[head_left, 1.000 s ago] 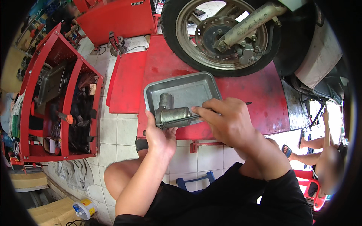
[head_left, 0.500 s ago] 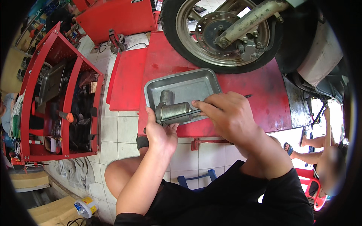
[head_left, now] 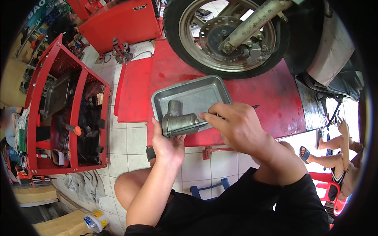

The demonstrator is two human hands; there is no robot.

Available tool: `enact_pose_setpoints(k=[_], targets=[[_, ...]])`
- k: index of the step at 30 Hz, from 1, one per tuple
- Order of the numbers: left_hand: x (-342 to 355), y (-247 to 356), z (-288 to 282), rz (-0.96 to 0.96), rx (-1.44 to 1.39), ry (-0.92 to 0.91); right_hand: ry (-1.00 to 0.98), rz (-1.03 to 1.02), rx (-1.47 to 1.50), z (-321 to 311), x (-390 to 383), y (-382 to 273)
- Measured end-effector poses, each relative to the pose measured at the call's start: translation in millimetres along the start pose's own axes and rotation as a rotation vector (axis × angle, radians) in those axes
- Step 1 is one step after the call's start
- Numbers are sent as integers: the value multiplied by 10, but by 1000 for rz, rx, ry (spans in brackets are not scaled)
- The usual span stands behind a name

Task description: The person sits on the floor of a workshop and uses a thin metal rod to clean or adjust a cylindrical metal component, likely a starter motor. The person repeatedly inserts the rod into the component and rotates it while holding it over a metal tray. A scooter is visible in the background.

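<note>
My left hand (head_left: 167, 145) cradles a dull metal cylindrical part (head_left: 181, 125) with a shorter cylinder (head_left: 173, 107) attached at its top. It is over the near left corner of a grey metal tray (head_left: 212, 84) on the red platform (head_left: 264, 98). My right hand (head_left: 238, 124) is closed on a thin dark rod (head_left: 255, 106), which lies along the near side of the part; the fingertips sit beside the cylinder's right end.
A motorcycle front wheel (head_left: 185, 51) stands behind the tray. A red tool cart (head_left: 73, 137) is at left, a red cabinet (head_left: 114, 27) behind. A blue stool (head_left: 208, 187) is below. A seated person (head_left: 334, 157) is at right; another (head_left: 12, 126) at far left.
The view has shifted slightly, and the seated person at right has moved the raised hand a little. My hands keep their grips, with little visible movement relative to the tray.
</note>
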State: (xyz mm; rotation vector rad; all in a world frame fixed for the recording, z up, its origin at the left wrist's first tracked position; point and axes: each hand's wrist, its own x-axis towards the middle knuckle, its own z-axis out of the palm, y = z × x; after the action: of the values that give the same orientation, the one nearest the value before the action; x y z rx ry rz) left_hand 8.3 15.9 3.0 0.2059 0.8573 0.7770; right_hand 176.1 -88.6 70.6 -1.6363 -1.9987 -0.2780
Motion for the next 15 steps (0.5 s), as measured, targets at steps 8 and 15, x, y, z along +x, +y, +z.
enact_pose_setpoints(k=[8,15], targets=[[-12,23,-26,25,-24,-32,20,-15,11,0,-37,-50],[-31,2,9,-18,-33,42,13,26,53,19,-64,-52]])
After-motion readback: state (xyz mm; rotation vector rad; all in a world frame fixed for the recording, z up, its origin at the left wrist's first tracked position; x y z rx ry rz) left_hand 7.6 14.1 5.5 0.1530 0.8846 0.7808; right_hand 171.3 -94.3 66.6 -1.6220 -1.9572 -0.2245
